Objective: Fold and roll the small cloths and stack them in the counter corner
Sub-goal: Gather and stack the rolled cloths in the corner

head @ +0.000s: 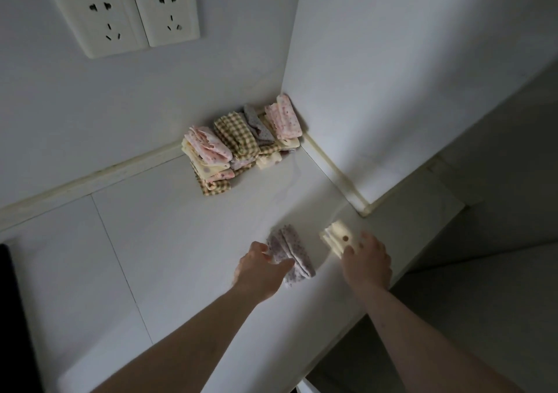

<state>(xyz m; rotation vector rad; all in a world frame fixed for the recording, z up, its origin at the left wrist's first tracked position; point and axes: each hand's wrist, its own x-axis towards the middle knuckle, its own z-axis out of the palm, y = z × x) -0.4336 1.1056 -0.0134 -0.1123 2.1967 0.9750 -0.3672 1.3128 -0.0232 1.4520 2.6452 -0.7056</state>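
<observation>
A stack of folded small cloths, pink, checked, grey and cream, fills the corner of the white counter where two walls meet. Nearer to me lies a folded grey dotted cloth. My left hand pinches its left edge between thumb and fingers. To the right lies a folded cream cloth with brown dots. My right hand rests with its fingertips on the near end of that cream cloth, covering part of it.
Two white wall sockets sit on the left wall above the counter. A cream sealing strip runs along the wall joints. The counter's right edge drops off just beyond my right forearm. A dark object is at the far left.
</observation>
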